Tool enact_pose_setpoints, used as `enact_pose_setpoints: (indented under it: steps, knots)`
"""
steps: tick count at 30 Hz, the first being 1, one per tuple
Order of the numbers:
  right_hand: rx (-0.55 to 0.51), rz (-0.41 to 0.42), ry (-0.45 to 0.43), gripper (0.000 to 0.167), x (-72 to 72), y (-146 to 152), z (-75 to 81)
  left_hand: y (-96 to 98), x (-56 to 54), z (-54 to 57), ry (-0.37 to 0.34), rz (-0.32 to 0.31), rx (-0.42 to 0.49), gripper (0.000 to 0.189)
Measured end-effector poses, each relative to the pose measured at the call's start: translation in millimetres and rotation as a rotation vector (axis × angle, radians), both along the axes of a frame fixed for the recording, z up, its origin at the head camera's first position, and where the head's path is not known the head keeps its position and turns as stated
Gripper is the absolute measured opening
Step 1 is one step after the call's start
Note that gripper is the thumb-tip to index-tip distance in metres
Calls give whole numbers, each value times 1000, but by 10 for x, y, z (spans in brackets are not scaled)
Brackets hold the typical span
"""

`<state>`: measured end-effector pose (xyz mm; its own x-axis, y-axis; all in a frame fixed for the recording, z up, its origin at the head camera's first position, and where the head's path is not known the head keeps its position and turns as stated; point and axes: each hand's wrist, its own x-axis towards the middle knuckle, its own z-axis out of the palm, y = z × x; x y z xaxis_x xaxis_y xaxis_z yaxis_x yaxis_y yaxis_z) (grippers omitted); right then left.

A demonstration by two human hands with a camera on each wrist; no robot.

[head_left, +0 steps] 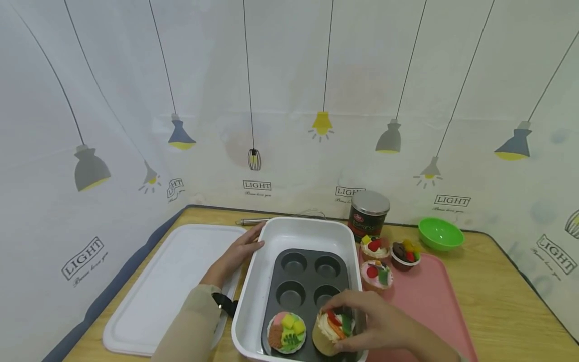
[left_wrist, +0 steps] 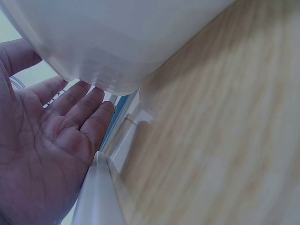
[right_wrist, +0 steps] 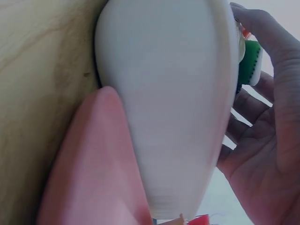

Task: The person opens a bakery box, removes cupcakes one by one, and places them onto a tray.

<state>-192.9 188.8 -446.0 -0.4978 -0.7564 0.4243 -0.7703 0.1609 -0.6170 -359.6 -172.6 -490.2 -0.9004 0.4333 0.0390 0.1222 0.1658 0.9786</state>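
A white rectangular basin (head_left: 268,241) stands in the middle, with a dark muffin tin (head_left: 309,275) lying inside. My left hand (head_left: 232,255) rests against the basin's left rim; its palm and extended fingers show in the left wrist view. With thumb and fingers, my right hand (head_left: 382,319) grips a toy cupcake (head_left: 326,341) topped with cream and fruit pieces. That cupcake is tilted at the tin's front right cup; whether its base touches the cup is hidden. Another cupcake (head_left: 287,333), with yellow, pink and green topping, sits in the front left cup.
On the right, a pink tray (head_left: 427,296) bears several toy cupcakes (head_left: 377,275) along its left and back. Behind it are a dark espresso tin (head_left: 368,216) and a green bowl (head_left: 441,234). A white tray (head_left: 167,286) lies left; a whisk (head_left: 253,221) lies behind the basin.
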Motion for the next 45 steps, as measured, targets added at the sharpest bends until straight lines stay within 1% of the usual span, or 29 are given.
enact_pose_setpoints:
  steps: [4, 8, 12, 16, 18, 20, 22, 24, 27, 30, 33, 35, 40, 42, 45]
  knots:
    - [-7, -14, 60, 57, 25, 8, 54, 0, 6, -2, 2, 5, -5, 64]
    - [29, -82, 115, 57, 54, 52, 115, 5, 15, -10, 5, 0, -3, 66]
    - [58, -134, 115, 56, 51, 102, 155, 17, 17, -19, -2, 13, -4, 65]
    - [85, -162, 81, 56, 39, 145, 188, 28, 14, -17, -29, 23, 5, 62]
    - [102, -178, 40, 55, 38, 174, 203, 30, 16, -10, -47, 26, 11, 60]
    - [109, -187, 22, 54, 34, 210, 214, 31, 16, -1, -45, 28, 14, 60]
    - [103, -190, 27, 54, 29, 252, 226, 28, 18, 11, -39, 30, 15, 60]
    - [104, -217, 31, 55, 28, 301, 242, 23, 18, 24, -38, 33, 11, 60]
    - [88, -259, 60, 56, 31, 376, 253, 10, 14, 32, -33, 30, 11, 62]
    - [44, -299, 77, 58, 34, 446, 254, -7, 6, 26, -30, 23, 21, 65]
    - [-7, -324, 132, 60, 27, 509, 250, -24, -3, 10, -20, 13, 32, 66]
    - [0, -357, 140, 61, 22, 569, 260, -29, -6, -2, -16, 1, 36, 66]
    - [57, -490, 113, 57, 28, 776, 240, -11, -10, -24, -12, -11, 43, 65]
    - [57, -516, 117, 57, 17, 872, 205, 0, -11, -29, -14, -4, 42, 64]
    - [43, -528, 140, 59, -24, 1028, 168, 9, -8, -28, -12, 1, 42, 65]
